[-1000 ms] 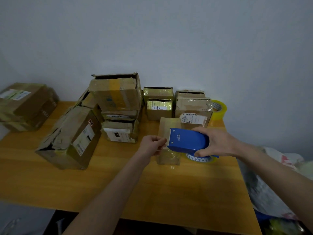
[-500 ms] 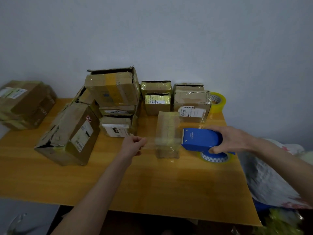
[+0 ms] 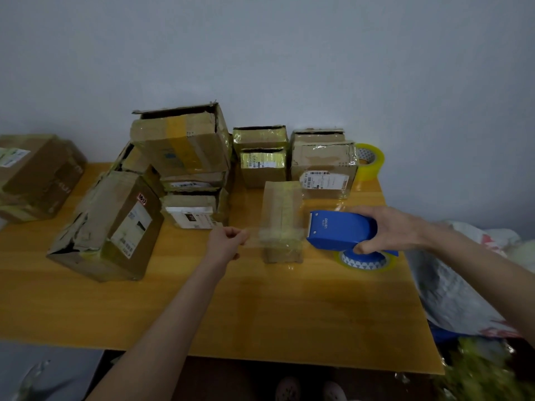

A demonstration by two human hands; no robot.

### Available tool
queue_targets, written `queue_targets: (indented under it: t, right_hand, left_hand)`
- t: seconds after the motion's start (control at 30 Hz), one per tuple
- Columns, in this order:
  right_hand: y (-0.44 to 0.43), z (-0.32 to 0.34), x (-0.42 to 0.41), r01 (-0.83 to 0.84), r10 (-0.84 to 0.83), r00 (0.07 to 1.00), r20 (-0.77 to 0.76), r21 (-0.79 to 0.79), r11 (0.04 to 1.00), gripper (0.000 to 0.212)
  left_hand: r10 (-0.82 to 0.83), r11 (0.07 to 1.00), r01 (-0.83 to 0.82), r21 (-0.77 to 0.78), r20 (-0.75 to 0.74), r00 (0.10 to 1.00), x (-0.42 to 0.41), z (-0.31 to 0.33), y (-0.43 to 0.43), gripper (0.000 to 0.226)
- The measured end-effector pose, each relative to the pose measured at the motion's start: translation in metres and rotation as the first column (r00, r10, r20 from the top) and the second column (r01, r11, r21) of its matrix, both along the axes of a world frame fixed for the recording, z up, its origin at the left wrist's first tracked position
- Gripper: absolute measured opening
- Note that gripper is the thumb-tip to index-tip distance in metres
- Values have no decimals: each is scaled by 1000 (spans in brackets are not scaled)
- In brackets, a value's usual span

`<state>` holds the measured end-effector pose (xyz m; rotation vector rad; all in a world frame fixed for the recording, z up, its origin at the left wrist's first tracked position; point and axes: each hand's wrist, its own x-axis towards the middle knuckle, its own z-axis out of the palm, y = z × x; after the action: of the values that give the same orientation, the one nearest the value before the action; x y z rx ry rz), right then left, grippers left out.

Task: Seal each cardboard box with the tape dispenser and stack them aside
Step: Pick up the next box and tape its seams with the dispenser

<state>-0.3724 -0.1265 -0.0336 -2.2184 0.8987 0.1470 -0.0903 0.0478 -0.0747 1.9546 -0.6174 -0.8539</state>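
A small narrow cardboard box [image 3: 281,215] stands in the middle of the wooden table [image 3: 260,314]. My right hand [image 3: 389,230] grips the blue tape dispenser [image 3: 340,229] just right of the box, its tape roll hanging below. My left hand [image 3: 225,243] pinches the free end of a clear tape strip [image 3: 254,240] left of the box. The strip stretches across the near side of the box from one hand to the other.
A large battered box [image 3: 110,227] lies at the left. A stack of boxes [image 3: 185,163] and smaller taped boxes [image 3: 322,169] stand along the wall. A yellow tape roll [image 3: 372,162] sits at the back right. Bags [image 3: 463,285] lie off the table's right edge.
My hands have drawn apart: the dispenser moved right, my left hand moved left, and the tape strip between them has grown longer across the small box.
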Motion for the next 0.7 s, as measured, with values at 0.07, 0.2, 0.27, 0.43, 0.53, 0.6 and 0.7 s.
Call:
queue_targets:
  t: [0.07,0.2,0.27,0.43,0.53,0.6,0.7]
  right_hand:
    - [1,-1,-1,-20,21,1000,14,-9,1000,62]
    - [1,0,-3,-54,53,998,-22,-45,998,64]
    - [-1,2,-2,-46,44,999,-29,-50,998,67]
    - [-1,5,3,-35,35,999,-24,-38,999,70]
    - [-2,5,6,-37,37,999,-23,-18,999,68]
    - [-4,4,7,-48,47,998,-41,-24,999,63]
    - [-7,4,9,-51,47,997,-55,-66,997,57]
  left_hand:
    - [-2,1000,2,-7,9,1000,2,0,2,15]
    - [-42,999,42,-5,13,999,7,8,1,15]
    - [-45,999,45,-3,20,999,9,11,1,13]
    - [-7,1000,7,-28,6,1000,11,12,2,15]
    - [5,999,-4,-45,24,1000,9,9,4,17]
    - [13,999,-10,-47,52,999,6,7,2,17]
    - [32,998,-29,-46,58,998,2,3,-1,18]
